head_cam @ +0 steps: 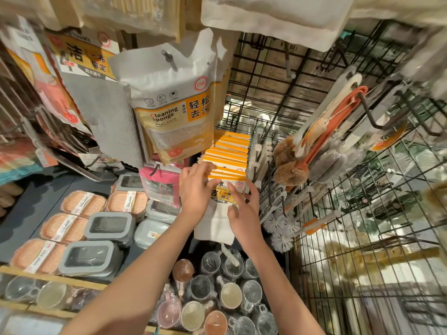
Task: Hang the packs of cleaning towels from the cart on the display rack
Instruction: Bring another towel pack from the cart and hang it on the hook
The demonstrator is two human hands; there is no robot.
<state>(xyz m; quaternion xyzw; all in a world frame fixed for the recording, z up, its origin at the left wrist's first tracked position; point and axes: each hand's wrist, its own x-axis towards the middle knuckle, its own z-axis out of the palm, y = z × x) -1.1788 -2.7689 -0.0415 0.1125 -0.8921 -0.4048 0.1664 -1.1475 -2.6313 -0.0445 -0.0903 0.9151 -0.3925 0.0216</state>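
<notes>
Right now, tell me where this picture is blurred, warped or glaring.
Head view: wide-angle warp bends the wire rack and splays the edges; top bags and right edge smear with motion blur; glare washes the floor behind the grid, lower right; hands and towel packs are sharp.

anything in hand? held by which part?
Both hands on the front towel pack: left hand at its top left edge, right hand on its right side. Firm grip cannot be told.

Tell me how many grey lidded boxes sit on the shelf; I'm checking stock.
5 visible: front, one behind it, far one, one under the pink pack, paler one. More may hide behind hanging packs.
</notes>
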